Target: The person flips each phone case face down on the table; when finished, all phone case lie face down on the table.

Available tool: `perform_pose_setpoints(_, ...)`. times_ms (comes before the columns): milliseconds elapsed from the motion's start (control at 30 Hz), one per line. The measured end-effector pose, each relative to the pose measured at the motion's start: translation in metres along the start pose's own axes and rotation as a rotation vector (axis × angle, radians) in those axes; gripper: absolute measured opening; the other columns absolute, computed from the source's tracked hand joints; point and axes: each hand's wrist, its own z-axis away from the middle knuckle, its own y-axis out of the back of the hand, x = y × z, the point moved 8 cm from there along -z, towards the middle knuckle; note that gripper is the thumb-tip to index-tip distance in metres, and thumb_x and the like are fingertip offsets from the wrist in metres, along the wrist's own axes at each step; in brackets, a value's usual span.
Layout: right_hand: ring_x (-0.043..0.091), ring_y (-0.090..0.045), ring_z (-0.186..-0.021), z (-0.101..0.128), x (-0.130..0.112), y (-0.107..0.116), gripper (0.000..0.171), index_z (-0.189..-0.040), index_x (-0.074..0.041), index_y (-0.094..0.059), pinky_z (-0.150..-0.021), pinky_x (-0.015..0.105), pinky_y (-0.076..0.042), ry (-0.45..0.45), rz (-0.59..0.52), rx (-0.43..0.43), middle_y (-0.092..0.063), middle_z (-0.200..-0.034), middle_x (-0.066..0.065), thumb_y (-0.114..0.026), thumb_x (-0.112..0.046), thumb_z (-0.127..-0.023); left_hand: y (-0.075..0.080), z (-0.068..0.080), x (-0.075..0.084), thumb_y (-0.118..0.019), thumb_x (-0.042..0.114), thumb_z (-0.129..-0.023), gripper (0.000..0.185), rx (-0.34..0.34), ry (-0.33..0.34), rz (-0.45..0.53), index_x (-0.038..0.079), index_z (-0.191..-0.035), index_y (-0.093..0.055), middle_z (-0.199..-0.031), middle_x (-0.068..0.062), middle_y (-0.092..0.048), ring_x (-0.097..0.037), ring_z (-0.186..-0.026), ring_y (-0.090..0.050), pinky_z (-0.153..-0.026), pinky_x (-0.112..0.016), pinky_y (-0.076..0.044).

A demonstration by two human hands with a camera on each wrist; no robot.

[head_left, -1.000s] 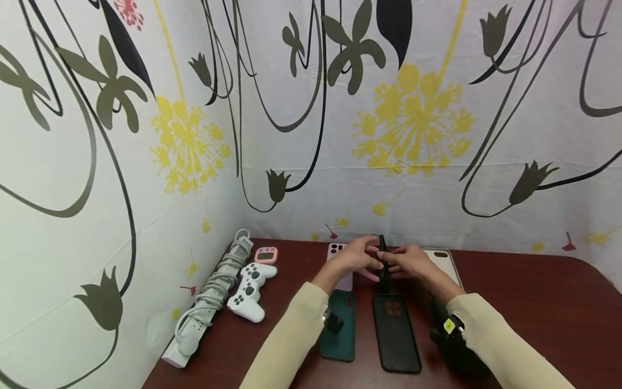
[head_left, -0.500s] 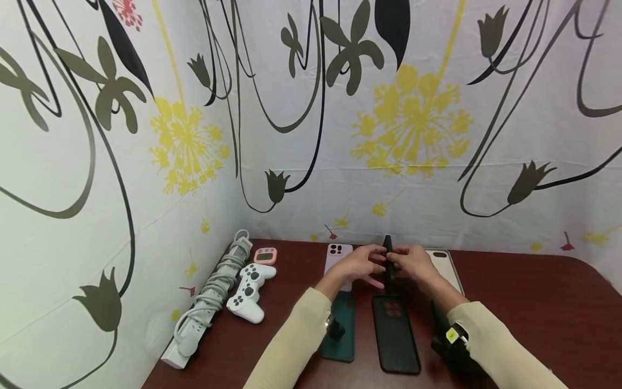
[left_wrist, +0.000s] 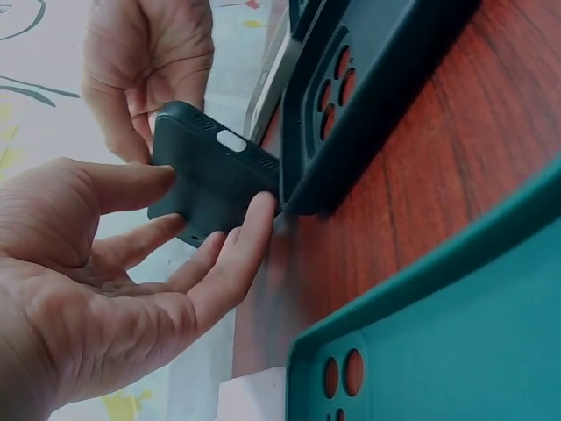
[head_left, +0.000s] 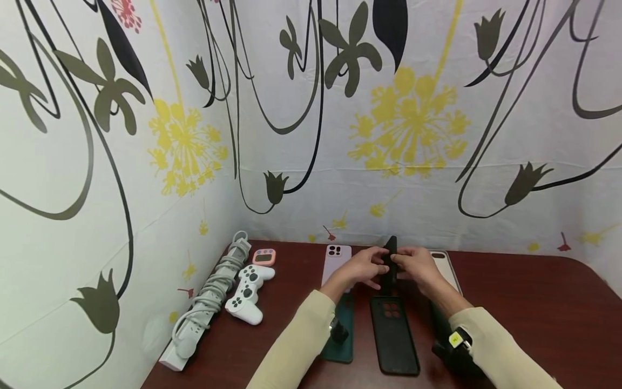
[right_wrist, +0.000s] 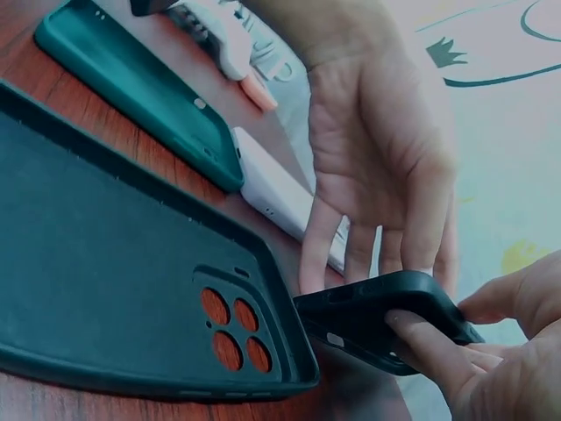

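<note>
A black phone case stands on edge at the table's back, between both hands. My right hand pinches it by its far end, thumb on one face. With loosely extended fingers, my left hand touches the other face and lower edge; its thumb lies on that face in the left wrist view. A larger black phone case with camera holes lies in front, its end close to the upright one. Under my left forearm is a teal phone case. The lilac phone case lies behind it, partly hidden by my hand.
A pale case and a dark case lie partly under my right arm. Left of the cases are a white game controller, a pink timer and a cord-wrapped power strip. Patterned cloth hangs behind the table.
The upright black phone case has shifted slightly right and turned, showing more of its face. Both hands have moved with it, staying on it throughout. The other cases lie as before.
</note>
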Motion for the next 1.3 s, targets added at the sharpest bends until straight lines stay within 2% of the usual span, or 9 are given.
perform_pose_setpoints(167, 0.01, -0.074, -0.093, 0.002, -0.001, 0.001, 0.044, -0.143, 0.014, -0.055, -0.074, 0.028, -0.067, -0.029, -0.057, 0.017, -0.072, -0.123, 0.021, -0.057, -0.013, -0.109, 0.002, 0.0, -0.002, -0.068, 0.024, -0.105, 0.051, 0.04, 0.002, -0.055, 0.026, -0.154, -0.054, -0.142, -0.014, -0.06, -0.028, -0.117, -0.069, -0.082, -0.047, -0.067)
perform_pose_setpoints(300, 0.009, -0.074, -0.093, 0.003, -0.003, 0.002, 0.045, -0.143, 0.016, -0.053, -0.073, 0.025, -0.066, -0.038, -0.112, 0.0, -0.075, -0.113, 0.006, -0.056, -0.012, -0.108, 0.004, 0.001, -0.002, -0.069, 0.029, -0.104, 0.054, 0.054, 0.012, -0.077, 0.023, -0.156, -0.052, -0.14, -0.012, -0.062, -0.026, -0.109, -0.071, -0.085, -0.048, -0.066)
perform_pose_setpoints(500, 0.008, -0.075, -0.098, 0.006, -0.006, -0.002, 0.048, -0.147, 0.016, -0.047, -0.076, 0.025, -0.066, -0.029, -0.168, -0.057, -0.071, -0.132, 0.018, -0.055, -0.012, -0.109, 0.009, 0.004, -0.004, -0.073, 0.032, -0.102, 0.066, 0.079, 0.045, -0.054, 0.015, -0.16, -0.045, -0.146, -0.017, -0.059, -0.029, -0.11, -0.072, -0.088, -0.049, -0.066)
perform_pose_setpoints(700, 0.004, -0.074, -0.093, 0.006, -0.006, 0.0, 0.048, -0.147, 0.016, -0.047, -0.075, 0.025, -0.066, -0.04, -0.223, -0.074, -0.074, -0.121, 0.009, -0.056, -0.012, -0.109, 0.012, 0.003, -0.005, -0.074, 0.032, -0.101, 0.07, 0.07, 0.043, -0.049, 0.013, -0.161, -0.042, -0.149, -0.02, -0.058, -0.03, -0.12, -0.07, -0.09, -0.049, -0.065)
perform_pose_setpoints(900, 0.003, -0.073, -0.1, 0.005, -0.005, 0.002, 0.052, -0.153, 0.014, -0.042, -0.081, 0.026, -0.066, -0.045, -0.212, -0.075, -0.059, -0.148, 0.029, -0.053, -0.013, -0.11, 0.016, 0.001, -0.007, -0.077, 0.021, -0.099, 0.071, 0.077, 0.034, 0.01, 0.011, -0.16, -0.042, -0.145, -0.021, -0.06, -0.03, -0.114, -0.071, -0.088, -0.05, -0.066)
perform_pose_setpoints(1000, 0.002, -0.073, -0.1, 0.004, -0.004, 0.004, 0.053, -0.155, 0.013, -0.04, -0.084, 0.027, -0.066, -0.054, -0.215, -0.074, -0.053, -0.153, 0.032, -0.053, -0.013, -0.11, 0.019, 0.001, -0.009, -0.078, 0.017, -0.098, 0.071, 0.097, 0.042, 0.038, 0.011, -0.16, -0.042, -0.148, -0.02, -0.058, -0.031, -0.115, -0.071, -0.088, -0.048, -0.066)
perform_pose_setpoints(1100, 0.0, -0.073, -0.098, 0.003, -0.002, 0.005, 0.053, -0.154, 0.014, -0.04, -0.083, 0.027, -0.066, -0.05, -0.218, -0.07, -0.064, -0.143, 0.025, -0.053, -0.012, -0.11, 0.022, 0.001, -0.011, -0.078, 0.014, -0.098, 0.069, 0.129, 0.047, 0.064, 0.01, -0.158, -0.046, -0.151, -0.018, -0.058, -0.032, -0.115, -0.072, -0.086, -0.047, -0.067)
perform_pose_setpoints(1233, -0.001, -0.072, -0.093, 0.002, 0.002, 0.008, 0.053, -0.154, 0.015, -0.041, -0.079, 0.024, -0.065, -0.037, -0.198, -0.055, -0.073, -0.121, 0.007, -0.054, -0.011, -0.11, 0.024, 0.0, -0.014, -0.077, 0.009, -0.097, 0.065, 0.158, 0.048, 0.102, 0.008, -0.156, -0.049, -0.151, -0.017, -0.058, -0.032, -0.114, -0.073, -0.083, -0.045, -0.067)
perform_pose_setpoints(1300, -0.002, -0.07, -0.092, 0.002, 0.006, 0.01, 0.054, -0.155, 0.014, -0.04, -0.077, 0.023, -0.064, -0.035, -0.154, -0.048, -0.073, -0.123, 0.012, -0.053, -0.013, -0.11, 0.024, -0.001, -0.015, -0.077, 0.007, -0.097, 0.065, 0.164, 0.047, 0.108, 0.008, -0.155, -0.05, -0.15, -0.017, -0.058, -0.031, -0.111, -0.074, -0.081, -0.044, -0.068)
